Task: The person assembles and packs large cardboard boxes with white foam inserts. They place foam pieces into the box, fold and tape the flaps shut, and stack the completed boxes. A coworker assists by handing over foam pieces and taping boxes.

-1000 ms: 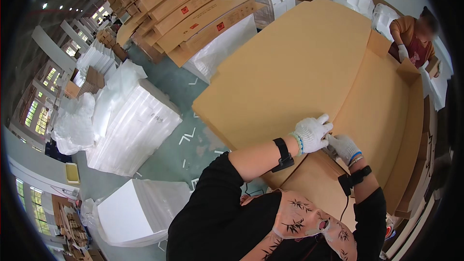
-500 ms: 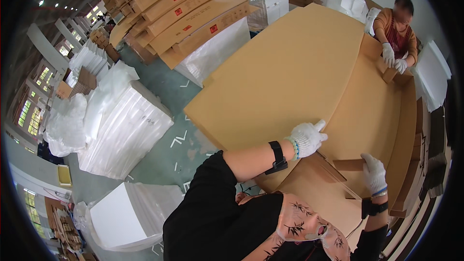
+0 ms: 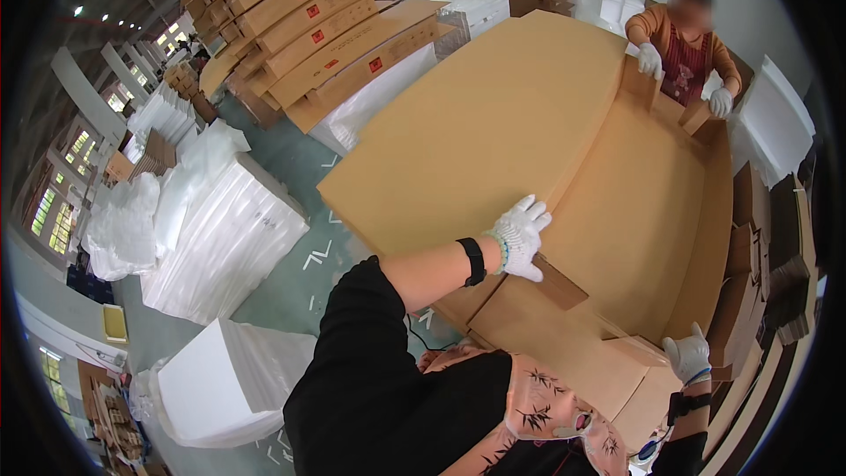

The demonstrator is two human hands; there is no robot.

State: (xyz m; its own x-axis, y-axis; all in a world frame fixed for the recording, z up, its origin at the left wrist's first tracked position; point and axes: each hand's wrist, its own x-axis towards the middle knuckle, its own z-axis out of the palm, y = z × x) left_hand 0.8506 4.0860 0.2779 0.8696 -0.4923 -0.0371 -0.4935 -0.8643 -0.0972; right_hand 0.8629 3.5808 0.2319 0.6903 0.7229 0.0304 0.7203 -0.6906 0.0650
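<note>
A large open cardboard box [image 3: 656,203] lies before me, its long right wall raised and a broad lid panel [image 3: 467,115] spread to the left. My left hand [image 3: 520,236], in a white knit glove, has its fingers spread on the fold between panel and box, beside a small upright flap [image 3: 560,284]. At the near right corner my right hand [image 3: 687,355], also gloved, closes on the end of another cardboard flap [image 3: 636,350]; some of its fingers are hidden. A near end panel [image 3: 538,335] extends toward my body.
Across the box a person with gloved hands [image 3: 649,60] holds the far corner flaps. Stacked cartons [image 3: 300,31] stand at the back left. Plastic-wrapped white stacks [image 3: 225,234] sit on the green floor at left. Folded cardboard [image 3: 789,264] leans along the right.
My left hand spreads its fingers on the fold. My right hand has brought the near flap against the right wall's corner. The other person's hands have moved apart to separate flaps.
</note>
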